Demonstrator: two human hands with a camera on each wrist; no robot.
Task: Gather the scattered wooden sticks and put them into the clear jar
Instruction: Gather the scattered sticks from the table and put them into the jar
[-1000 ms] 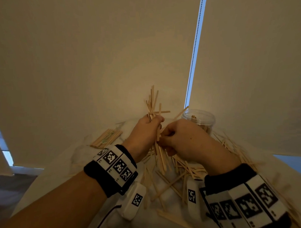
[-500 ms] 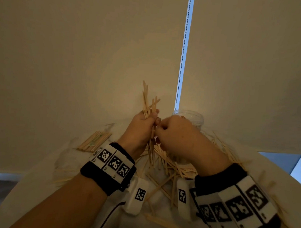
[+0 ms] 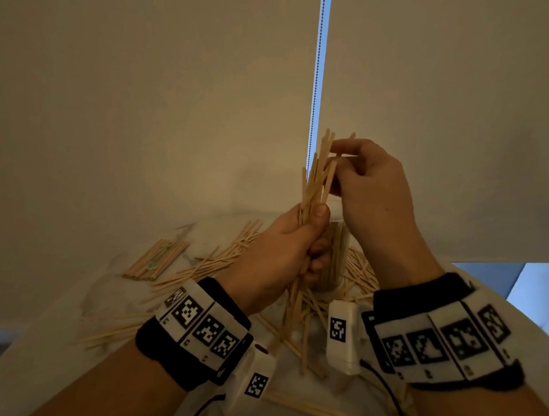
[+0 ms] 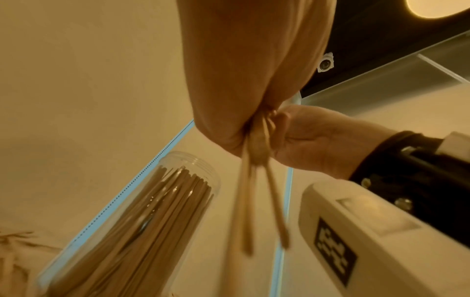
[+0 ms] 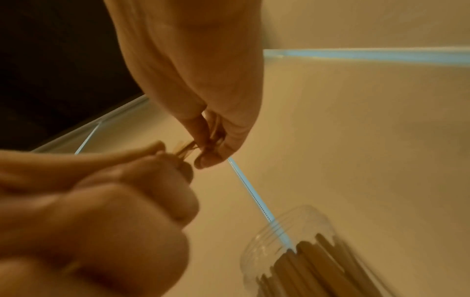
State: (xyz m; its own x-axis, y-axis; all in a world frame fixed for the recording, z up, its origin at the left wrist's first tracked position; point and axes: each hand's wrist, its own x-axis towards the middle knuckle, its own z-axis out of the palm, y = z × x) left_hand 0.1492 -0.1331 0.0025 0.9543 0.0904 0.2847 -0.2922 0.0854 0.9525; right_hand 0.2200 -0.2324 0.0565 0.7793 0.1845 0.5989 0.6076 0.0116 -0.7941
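Observation:
My left hand (image 3: 310, 227) grips a bundle of thin wooden sticks (image 3: 316, 181) upright, just in front of and above the clear jar (image 3: 340, 247). My right hand (image 3: 335, 160) is higher up and pinches the top ends of the same bundle. In the left wrist view the lower ends of the sticks (image 4: 248, 211) hang below my fist, beside the jar (image 4: 152, 201), which holds many sticks. The right wrist view shows my right fingers (image 5: 203, 136) closed round stick ends, with the jar (image 5: 305, 251) below. Loose sticks (image 3: 215, 265) lie scattered on the white table (image 3: 77, 294).
A neater pile of sticks (image 3: 156, 259) lies at the table's far left. More loose sticks (image 3: 361, 270) lie right of the jar and under my wrists. Pale blinds with a bead chain (image 3: 316, 84) hang right behind the table.
Both hands have lifted the bundle higher. My right hand has moved from beside the left hand up to the sticks' top ends, and the sticks stand closer together.

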